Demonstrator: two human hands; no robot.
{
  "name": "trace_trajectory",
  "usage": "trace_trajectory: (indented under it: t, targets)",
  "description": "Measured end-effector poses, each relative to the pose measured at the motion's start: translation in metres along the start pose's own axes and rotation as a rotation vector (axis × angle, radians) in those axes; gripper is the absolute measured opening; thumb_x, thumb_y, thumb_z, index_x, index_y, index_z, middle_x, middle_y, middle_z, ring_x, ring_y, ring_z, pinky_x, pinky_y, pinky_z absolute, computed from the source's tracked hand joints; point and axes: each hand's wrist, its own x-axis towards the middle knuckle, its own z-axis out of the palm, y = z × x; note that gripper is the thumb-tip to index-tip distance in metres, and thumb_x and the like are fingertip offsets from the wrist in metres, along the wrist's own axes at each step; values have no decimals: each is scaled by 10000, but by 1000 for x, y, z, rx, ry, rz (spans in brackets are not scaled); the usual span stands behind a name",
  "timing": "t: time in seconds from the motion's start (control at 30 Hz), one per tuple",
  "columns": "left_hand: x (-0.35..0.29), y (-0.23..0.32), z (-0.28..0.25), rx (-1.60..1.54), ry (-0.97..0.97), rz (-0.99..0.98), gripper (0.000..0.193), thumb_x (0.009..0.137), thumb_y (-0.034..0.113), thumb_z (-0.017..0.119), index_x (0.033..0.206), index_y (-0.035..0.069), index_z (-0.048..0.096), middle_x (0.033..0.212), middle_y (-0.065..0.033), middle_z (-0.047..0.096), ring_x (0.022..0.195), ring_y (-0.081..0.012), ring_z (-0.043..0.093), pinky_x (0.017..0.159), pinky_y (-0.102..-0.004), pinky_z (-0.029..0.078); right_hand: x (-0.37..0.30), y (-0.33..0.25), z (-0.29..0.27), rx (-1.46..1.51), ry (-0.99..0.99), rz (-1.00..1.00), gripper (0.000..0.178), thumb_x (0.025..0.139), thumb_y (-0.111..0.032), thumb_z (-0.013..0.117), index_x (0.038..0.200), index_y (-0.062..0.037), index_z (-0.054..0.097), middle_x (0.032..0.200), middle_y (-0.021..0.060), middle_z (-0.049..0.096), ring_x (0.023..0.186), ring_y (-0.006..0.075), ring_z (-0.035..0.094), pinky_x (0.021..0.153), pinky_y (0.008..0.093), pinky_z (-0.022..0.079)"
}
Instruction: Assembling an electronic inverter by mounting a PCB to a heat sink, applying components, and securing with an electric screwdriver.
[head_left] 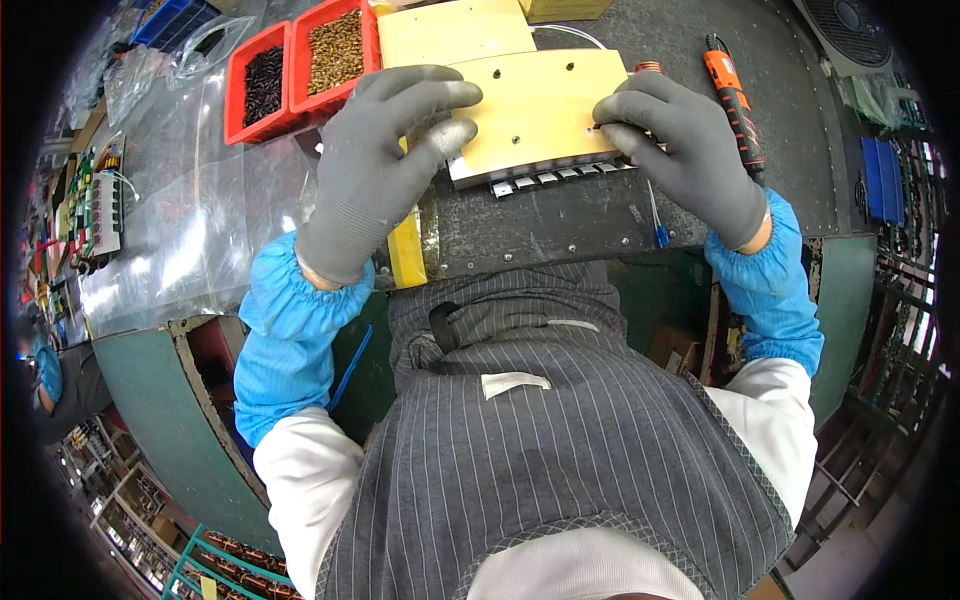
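Left hand (375,155) at the near left of the yellow panel (545,105), thumb and forefinger apart, tips right over its edge! Across on the other side, the right hand (690,140) curls over the panel's right end, thumb and forefinger close together; whether anything is pinched there, I cannot tell. And the panel itself sits between them on the dark worktop (540,230), small dark spots dotting its face, a row of pale tabs (555,177) lining the near edge. Behind it lies a second yellow panel (455,30). Over to the left, two red bins side by side: one bin (236,100) with black pieces, the other bin (371,35) with brass-coloured ones. Out right, an orange-and-black power tool (733,100), and nearer, a blue-tipped wire (661,236)!
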Motion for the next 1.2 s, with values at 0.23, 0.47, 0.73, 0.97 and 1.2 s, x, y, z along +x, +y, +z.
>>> trace_trajectory:
  t: [0.23, 0.47, 0.73, 0.97, 1.2]
  targets:
    - [-2, -6, 7, 131, 8, 98, 268, 903, 197, 753, 1145, 85, 783, 1254, -93, 710, 1223, -274, 624, 1041, -407, 522, -1, -3, 9, -183, 50, -84, 131, 886, -168, 731, 1004, -129, 690, 916, 39, 638, 803, 245, 686, 663, 362, 549]
    - [2, -10, 13, 150, 90, 171, 260, 874, 214, 771, 1097, 81, 779, 1158, -78, 724, 1116, -281, 646, 936, -398, 541, 3, -4, 9, -330, -7, -105, 145, 879, -156, 711, 1012, -138, 657, 881, 47, 599, 785, 252, 666, 644, 374, 534]
    - [5, -3, 9, 117, 88, 154, 242, 858, 185, 758, 1063, 59, 777, 1136, -84, 724, 1098, -298, 650, 924, -412, 529, 10, -6, 4, -188, -73, -40, 120, 880, -167, 698, 980, -121, 648, 887, 61, 603, 810, 288, 670, 661, 423, 537]
    - [7, 2, 5, 90, 86, 165, 229, 848, 180, 746, 1044, 64, 767, 1092, -96, 719, 1047, -327, 660, 899, -425, 532, 37, 64, -39, 314, 243, 200, 274, 959, -140, 716, 1205, -19, 711, 1047, 69, 734, 901, 155, 687, 758, 299, 553]
    - [2, 10, -2, 157, 105, 151, 295, 829, 155, 770, 1112, 81, 732, 1180, -119, 687, 1141, -387, 618, 967, -472, 504, 117, 252, 4, 621, 144, 695, 324, 997, -278, 679, 1226, -53, 725, 955, 35, 729, 859, 113, 686, 751, 285, 546]
